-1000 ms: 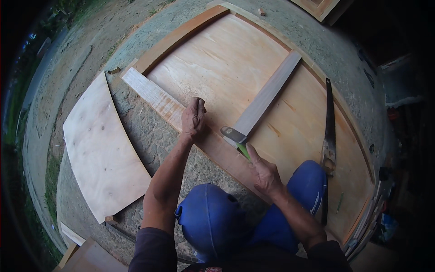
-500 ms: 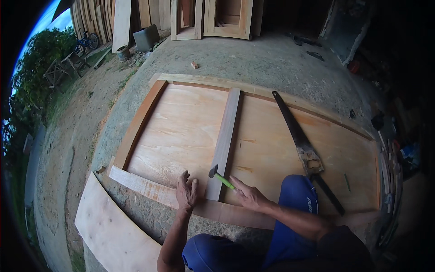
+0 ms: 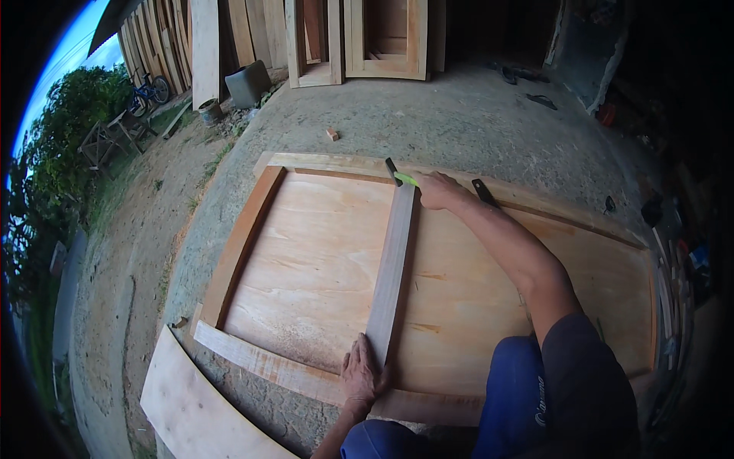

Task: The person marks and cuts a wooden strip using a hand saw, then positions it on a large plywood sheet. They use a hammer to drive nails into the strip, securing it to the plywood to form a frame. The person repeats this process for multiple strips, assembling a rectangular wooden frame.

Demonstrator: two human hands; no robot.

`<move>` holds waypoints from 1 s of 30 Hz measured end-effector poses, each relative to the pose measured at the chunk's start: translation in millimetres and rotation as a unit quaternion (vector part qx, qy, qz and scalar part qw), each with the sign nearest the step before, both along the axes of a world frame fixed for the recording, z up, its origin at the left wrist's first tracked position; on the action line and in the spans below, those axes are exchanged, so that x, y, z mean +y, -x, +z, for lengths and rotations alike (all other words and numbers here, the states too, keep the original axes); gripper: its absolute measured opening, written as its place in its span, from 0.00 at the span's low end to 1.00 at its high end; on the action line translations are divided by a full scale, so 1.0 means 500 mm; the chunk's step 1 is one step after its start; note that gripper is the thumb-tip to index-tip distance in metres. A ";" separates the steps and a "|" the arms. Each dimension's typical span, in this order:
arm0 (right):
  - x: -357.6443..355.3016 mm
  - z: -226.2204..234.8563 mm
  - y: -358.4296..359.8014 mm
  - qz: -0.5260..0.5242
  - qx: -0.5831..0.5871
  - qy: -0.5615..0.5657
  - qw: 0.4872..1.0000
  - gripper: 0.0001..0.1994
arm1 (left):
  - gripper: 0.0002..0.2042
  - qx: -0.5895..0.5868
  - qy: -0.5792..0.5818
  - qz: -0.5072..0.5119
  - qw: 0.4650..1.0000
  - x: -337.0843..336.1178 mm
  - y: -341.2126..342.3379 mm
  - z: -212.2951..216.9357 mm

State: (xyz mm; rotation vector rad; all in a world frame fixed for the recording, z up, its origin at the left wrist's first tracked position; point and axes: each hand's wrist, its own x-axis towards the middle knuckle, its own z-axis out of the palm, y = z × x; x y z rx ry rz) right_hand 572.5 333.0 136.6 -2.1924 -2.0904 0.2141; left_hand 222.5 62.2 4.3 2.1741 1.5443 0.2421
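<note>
A wooden panel frame [image 3: 245, 237] backed with plywood [image 3: 321, 237] lies flat on the concrete. A greyish wooden crosspiece [image 3: 395, 264] runs across it from the near rail to the far rail. My right hand [image 3: 440, 190] is closed around the green handle of a hammer [image 3: 405, 179], its dark head at the far end of the crosspiece. My left hand [image 3: 362, 376] rests at the crosspiece's near end, fingers stretched out against the wood. Behind my right arm lies a handsaw [image 3: 483, 193], mostly hidden; its tip shows near the far rail.
A curved plywood offcut [image 3: 199, 405] lies near left. On the concrete beyond the frame sits a small wood block [image 3: 332, 135]. Door-like wooden frames [image 3: 386, 46], a grey container [image 3: 248, 84] and leaning planks [image 3: 164, 46] stand at the back. Thin strips [image 3: 673, 291] lie at right.
My right hand has carried the hammer from the crosspiece's near end to its far end. My left hand has moved right, onto the near end. My right arm now covers most of the handsaw.
</note>
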 end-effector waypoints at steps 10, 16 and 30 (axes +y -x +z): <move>0.221 0.092 0.163 0.168 -0.304 0.113 0.931 0.18 | 0.39 -0.018 -0.018 -0.024 0.999 0.000 -0.004 0.003; 0.250 0.104 0.156 0.203 -0.286 0.099 0.931 0.17 | 0.39 -0.026 0.004 -0.021 0.999 0.005 0.002 -0.002; 0.257 0.112 0.186 0.152 -0.355 0.185 0.904 0.16 | 0.39 0.001 -0.011 -0.018 1.000 0.005 0.009 -0.013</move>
